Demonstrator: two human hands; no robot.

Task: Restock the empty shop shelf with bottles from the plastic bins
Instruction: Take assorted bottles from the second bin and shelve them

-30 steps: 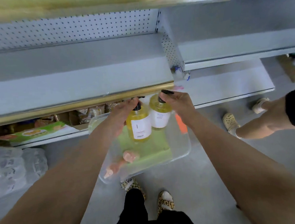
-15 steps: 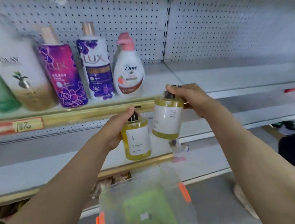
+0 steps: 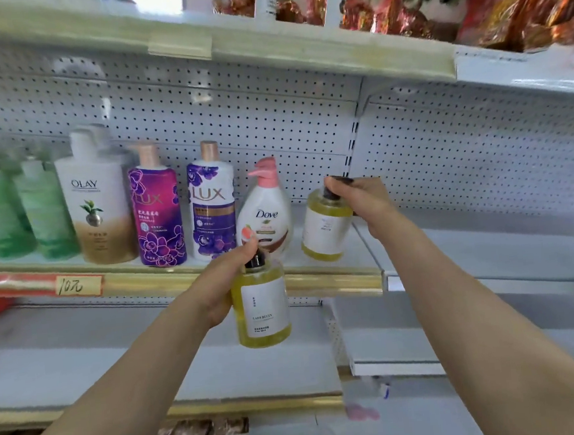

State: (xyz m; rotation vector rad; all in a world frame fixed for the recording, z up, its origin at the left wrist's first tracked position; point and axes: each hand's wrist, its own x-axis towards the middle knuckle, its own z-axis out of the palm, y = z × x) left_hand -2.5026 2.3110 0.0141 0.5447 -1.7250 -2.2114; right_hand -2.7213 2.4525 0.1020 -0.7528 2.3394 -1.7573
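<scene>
Partly hidden: both pump heads, under gripping fingers. Left hand (image 3: 227, 278) holds the lower yellow bottle (image 3: 263, 308) by its neck, in front of the gold shelf edge (image 3: 335, 278). Right hand (image 3: 362, 194) holds the upper yellow bottle (image 3: 326, 228), tilted, just beside the Dove bottle (image 3: 266, 215); whether its base touches the shelf is unclear. Bottom edge blurred. White pegboard (image 3: 271, 122) behind.
</scene>
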